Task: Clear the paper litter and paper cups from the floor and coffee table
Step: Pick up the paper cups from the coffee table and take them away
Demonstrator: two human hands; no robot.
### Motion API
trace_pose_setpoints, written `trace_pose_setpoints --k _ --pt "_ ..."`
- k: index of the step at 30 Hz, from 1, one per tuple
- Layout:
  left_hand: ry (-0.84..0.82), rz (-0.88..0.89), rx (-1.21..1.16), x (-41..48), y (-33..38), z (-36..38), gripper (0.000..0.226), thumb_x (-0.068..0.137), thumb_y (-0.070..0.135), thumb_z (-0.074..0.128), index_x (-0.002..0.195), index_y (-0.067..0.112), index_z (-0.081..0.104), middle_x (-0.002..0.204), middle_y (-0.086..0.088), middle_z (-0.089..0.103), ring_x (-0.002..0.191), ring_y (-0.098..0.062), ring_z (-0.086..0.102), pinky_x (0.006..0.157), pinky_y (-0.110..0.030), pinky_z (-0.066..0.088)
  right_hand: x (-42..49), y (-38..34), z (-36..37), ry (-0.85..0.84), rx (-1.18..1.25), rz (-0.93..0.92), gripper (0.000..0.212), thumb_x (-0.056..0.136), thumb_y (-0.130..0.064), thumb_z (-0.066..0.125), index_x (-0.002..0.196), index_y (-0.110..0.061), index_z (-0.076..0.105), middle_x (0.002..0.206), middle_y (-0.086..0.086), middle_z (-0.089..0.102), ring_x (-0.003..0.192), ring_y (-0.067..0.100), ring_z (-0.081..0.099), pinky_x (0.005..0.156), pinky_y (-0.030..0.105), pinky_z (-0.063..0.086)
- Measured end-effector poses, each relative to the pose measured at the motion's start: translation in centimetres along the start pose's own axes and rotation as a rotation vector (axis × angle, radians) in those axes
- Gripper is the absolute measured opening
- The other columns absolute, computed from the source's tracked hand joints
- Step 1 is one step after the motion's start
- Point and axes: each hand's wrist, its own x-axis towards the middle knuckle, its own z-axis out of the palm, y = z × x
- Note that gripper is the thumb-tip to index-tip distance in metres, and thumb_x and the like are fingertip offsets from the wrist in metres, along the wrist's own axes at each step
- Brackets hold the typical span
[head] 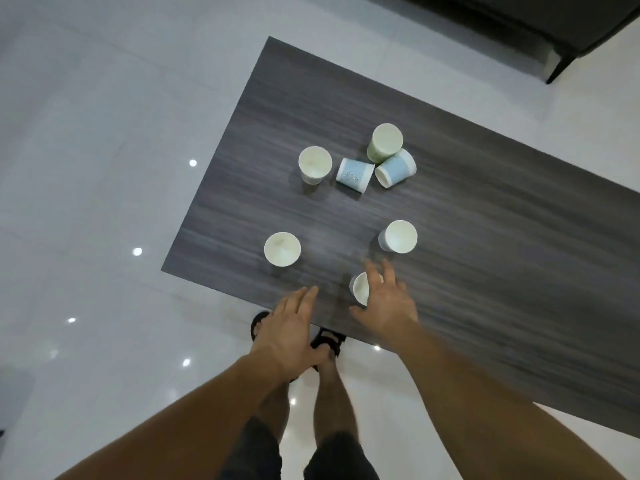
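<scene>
Several paper cups stand or lie on the dark wood coffee table. Nearest me is a white cup, partly hidden behind my right hand, whose fingers are spread just over and beside it; whether they touch it I cannot tell. My left hand hovers flat and open over the table's near edge, holding nothing. Upright white cups stand at the left, at the right and farther back. Two blue cups lie on their sides beside a green cup.
Glossy white floor tiles surround the table on the left and in front. A dark sofa with a leg stands at the top right. My feet in black sandals are at the table's near edge.
</scene>
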Motion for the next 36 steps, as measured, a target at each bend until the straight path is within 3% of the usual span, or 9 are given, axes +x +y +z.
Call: trace_pose_setpoints --k 7,9,13,17,21,24,26,30,36 --pt "-0.024 0.011 -0.094 4.3 -0.9 1.8 0.103 0.076 0.047 0.071 0.152 0.029 0.002 0.156 0.002 0.018 0.143 -0.018 0.019 0.114 -0.043 0.03 2.7 0.1 1.3 0.05 0.234 0.033 0.078 0.084 -0.039 0.066 0.149 -0.027 0.024 0.142 0.006 0.034 0.125 0.032 0.043 0.092 0.039 0.044" --pt "0.025 0.04 -0.158 5.0 0.0 1.4 0.105 0.074 0.044 0.073 0.152 0.026 0.005 0.155 0.001 0.022 0.142 -0.017 0.021 0.115 -0.038 0.028 2.1 0.2 0.6 0.053 0.423 -0.007 0.081 0.082 -0.044 0.068 0.149 -0.027 0.026 0.146 0.004 0.036 0.127 0.027 0.046 0.095 0.036 0.042" --pt "0.093 0.131 -0.28 7.0 2.1 -0.9 0.102 0.066 0.034 0.077 0.15 0.025 0.02 0.146 -0.001 0.038 0.134 -0.018 0.035 0.11 -0.036 0.033 1.3 0.2 -2.4 -0.114 0.607 -0.203 0.098 0.07 -0.058 0.073 0.152 -0.034 0.024 0.152 -0.005 0.039 0.136 0.013 0.04 0.104 0.024 0.033" --pt "0.167 0.154 -0.256 8.3 2.9 -2.1 0.084 0.068 0.033 0.073 0.142 0.03 0.034 0.126 0.003 0.053 0.114 -0.017 0.051 0.095 -0.037 0.046 2.7 1.1 -5.5 -0.158 0.741 -0.243 0.098 0.064 -0.068 0.067 0.15 -0.037 0.03 0.143 -0.007 0.049 0.127 0.01 0.049 0.108 0.035 0.041" --pt "0.147 0.041 -0.239 8.6 1.8 -2.0 0.103 0.069 0.029 0.074 0.149 0.038 0.009 0.115 0.003 0.045 0.109 -0.019 0.051 0.089 -0.035 0.047 6.7 4.2 -7.3 0.375 0.289 -0.045 0.084 0.079 -0.062 0.062 0.149 -0.028 0.03 0.146 0.004 0.04 0.13 0.025 0.04 0.104 0.044 0.042" --pt "0.124 0.002 -0.279 8.3 1.6 -1.1 0.105 0.071 0.028 0.074 0.146 0.046 0.004 0.116 0.005 0.042 0.107 -0.016 0.052 0.089 -0.03 0.044 9.8 5.5 -7.5 0.187 0.032 0.024 0.099 0.078 -0.059 0.066 0.153 -0.036 0.005 0.159 0.005 0.01 0.139 0.035 0.023 0.104 0.05 0.04" --pt "0.142 -0.002 -0.305 8.2 1.7 -0.6 0.098 0.072 0.031 0.074 0.146 0.044 0.012 0.12 0.006 0.043 0.108 -0.014 0.052 0.091 -0.028 0.044 10.9 5.6 -6.7 0.08 -0.035 -0.005 0.101 0.079 -0.056 0.069 0.152 -0.039 0.002 0.16 0.002 0.001 0.14 0.036 0.022 0.1 0.05 0.043" --pt "0.227 0.03 -0.218 8.7 2.7 -1.5 0.079 0.073 0.037 0.074 0.141 0.03 0.034 0.128 0.006 0.046 0.115 -0.015 0.05 0.091 -0.026 0.042 10.6 5.0 -5.4 -0.009 -0.022 -0.035 0.076 0.083 -0.04 0.07 0.145 -0.028 0.029 0.146 0.006 0.03 0.126 0.034 0.042 0.091 0.044 0.047" --pt "0.271 0.1 -0.06 8.6 6.1 -6.6 0.087 0.072 0.039 0.074 0.146 0.028 0.029 0.134 0.002 0.048 0.118 -0.023 0.049 0.093 -0.035 0.042 4.8 5.6 -8.7 0.077 0.054 -0.037 0.071 0.083 -0.043 0.062 0.145 -0.029 0.029 0.137 0.003 0.039 0.119 0.029 0.048 0.089 0.042 0.047"
